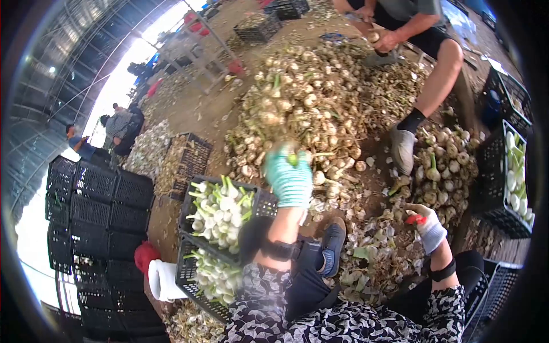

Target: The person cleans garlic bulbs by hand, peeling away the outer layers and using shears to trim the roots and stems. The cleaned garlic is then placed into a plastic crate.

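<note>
Overlapping the near edge of a broad heap of tan, papery garlic bulbs (326, 111) on the brown earth floor (186, 121), the left hand (289, 177) wears a teal-and-white striped knit glove; its fingers look partly curled beside a small green piece (293, 159), but blur hides whether they grip it. The right hand (428, 226), in a pale glove, bends loosely above scattered dry skins (374, 260), a red object (416, 219) at its fingers; whether it grips anything I cannot tell. Trimmed white bulbs (223, 214) crowd a black perforated plastic crate (210, 246). The left forearm, near that crate's right edge, might knock some out; disturbing the heap's edge could set loose bulbs rolling.
</note>
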`<state>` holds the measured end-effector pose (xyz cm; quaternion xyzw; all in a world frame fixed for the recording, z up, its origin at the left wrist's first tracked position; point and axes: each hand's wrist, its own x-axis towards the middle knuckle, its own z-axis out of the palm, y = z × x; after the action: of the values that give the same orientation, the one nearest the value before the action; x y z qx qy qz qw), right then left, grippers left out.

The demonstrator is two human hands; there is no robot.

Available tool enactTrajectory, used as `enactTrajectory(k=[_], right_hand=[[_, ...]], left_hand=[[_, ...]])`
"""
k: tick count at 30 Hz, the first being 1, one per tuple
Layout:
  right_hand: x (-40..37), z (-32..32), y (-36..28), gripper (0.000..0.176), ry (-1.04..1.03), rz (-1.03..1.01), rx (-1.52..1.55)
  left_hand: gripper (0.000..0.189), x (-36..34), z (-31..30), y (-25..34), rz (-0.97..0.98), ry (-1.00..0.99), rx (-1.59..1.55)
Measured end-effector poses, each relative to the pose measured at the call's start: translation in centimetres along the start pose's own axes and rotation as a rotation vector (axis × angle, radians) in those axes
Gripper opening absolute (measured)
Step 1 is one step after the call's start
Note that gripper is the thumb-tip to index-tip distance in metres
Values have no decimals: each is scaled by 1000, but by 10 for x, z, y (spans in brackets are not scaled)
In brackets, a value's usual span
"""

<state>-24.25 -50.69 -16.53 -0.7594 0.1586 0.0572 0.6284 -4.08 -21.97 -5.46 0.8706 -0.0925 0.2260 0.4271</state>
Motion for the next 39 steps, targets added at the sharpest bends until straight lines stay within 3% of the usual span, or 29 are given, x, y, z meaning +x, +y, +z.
enactTrajectory(k=[1, 2, 4, 6, 7, 10, 12, 14, 16, 17, 18, 19, 21, 22, 23, 24, 26, 28, 29, 30, 31, 32, 33, 34, 35, 36, 39], right_hand=[[1, 0, 8, 29, -15, -9, -1], [2, 0, 14, 29, -4, -17, -5], [5, 6, 13, 28, 2, -29, -12], [4, 7, 6, 28, -38, 86, 97], [2, 11, -6, 30, -55, 170, 220], [9, 16, -2, 29, 29, 177, 221], [15, 5, 39, 28, 80, 144, 235], [18, 4, 42, 27, 136, 113, 248], [6, 7, 16, 32, 57, 373, 232], [23, -6, 99, 22, 60, 289, -88], [23, -9, 103, 28, -59, 199, -749], [12, 5, 40, 31, -133, 325, -909], [25, 10, 52, 28, -353, 498, -1059], [40, -3, 137, 27, -794, 195, -1488], [38, -7, 115, 31, -414, 449, -1230], [47, -2, 81, 35, -42, 638, -948], [63, -8, 54, 39, 398, 661, -833], [84, -13, 43, 41, 803, 525, -834], [97, -22, 40, 39, 904, 484, -807], [110, -31, 42, 37, 991, 398, -875], [119, -45, 40, 31, 953, 328, -768], [132, -52, 34, 31, 854, 510, -458], [152, -77, 85, 34, 650, 496, -314], [151, -70, 70, 42, 586, 514, -750], [153, -59, 43, 46, 551, 631, -765], [158, -67, 78, 49, 638, 502, -901], [156, -76, 112, 46, 625, 448, -1029]], left_hand=[[33, 7, -26, 26, -163, 145, 164], [55, 8, -41, 15, 36, 298, 616], [63, 12, -51, 8, 104, 486, 746], [65, 1, -35, 10, 99, 364, 393], [63, -7, -25, 9, 330, 341, 395], [56, -19, 0, 44, 234, 31, 260], [57, -28, 20, 49, 242, -86, 146], [57, -38, 36, 57, 247, -191, 167], [50, -44, 51, 59, 230, -264, 94], [48, -42, 52, 61, 209, -344, 26], [45, -42, 59, 65, 194, -440, -64], [42, -41, 63, 65, 151, -434, -161], [37, -28, 62, 71, -7, -425, -392], [35, -23, 64, 64, -34, -405, -396], [31, -24, 81, 49, -236, -391, -697], [31, -23, 82, 46, -347, -381, -747], [33, -19, 76, 56, -447, -427, -727], [34, -21, 72, 69, -540, -489, -811], [34, -28, 88, 51, -352, -505, -723], [31, -31, 90, 56, -336, -486, -711], [30, -27, 88, 61, -355, -596, -644], [27, -22, 81, 69, -126, -528, -514], [26, -32, 91, 63, -62, -404, -470], [25, -29, 92, 66, -89, -464, -406], [25, -29, 91, 70, -105, -457, -360], [25, -29, 92, 73, -117, -453, -334], [28, -37, 104, 79, -240, -489, -312]])
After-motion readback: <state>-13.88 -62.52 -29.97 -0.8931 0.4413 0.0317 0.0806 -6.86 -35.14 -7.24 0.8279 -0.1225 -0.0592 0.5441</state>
